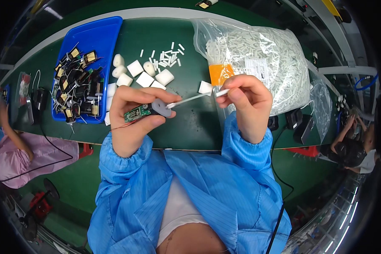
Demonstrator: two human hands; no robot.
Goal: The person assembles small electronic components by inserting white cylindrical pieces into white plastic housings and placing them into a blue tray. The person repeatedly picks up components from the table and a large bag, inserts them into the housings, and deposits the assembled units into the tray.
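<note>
My left hand (pixel 133 114) grips a small electronic assembly between thumb and fingers. It has a green circuit board (pixel 136 113) and a grey rounded part (pixel 160 107). A pale thin cable (pixel 189 100) runs from the grey part across to my right hand (pixel 250 99). There, my thumb and forefinger pinch a small white tube (pixel 221 92) at the cable's far end. Whether the cable passes inside the tube is too small to tell. Below my hands is the green table (pixel 186 127).
A blue tray (pixel 93 31) of similar assemblies (pixel 74 80) stands at left. White foam blocks (pixel 144 79) and loose white tubes (pixel 169 58) lie beside it. A big clear bag (pixel 279 55) of white tubes fills the right. Other people sit at both sides.
</note>
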